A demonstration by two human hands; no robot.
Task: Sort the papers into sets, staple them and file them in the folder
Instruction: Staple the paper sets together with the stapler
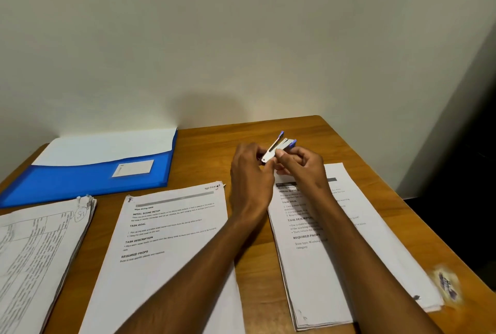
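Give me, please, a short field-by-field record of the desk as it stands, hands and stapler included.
stapler: small, hinged open, held above the table
left hand: grips the stapler's near end
right hand: pinches the stapler's far part
folder: blue, far left, white sheets inside
left stack: thick paper pile
middle set, staple at the top left corner
right stack, partly under the right forearm

Dim warm light, soft shadow on wall, edges bowed, slightly blurry.
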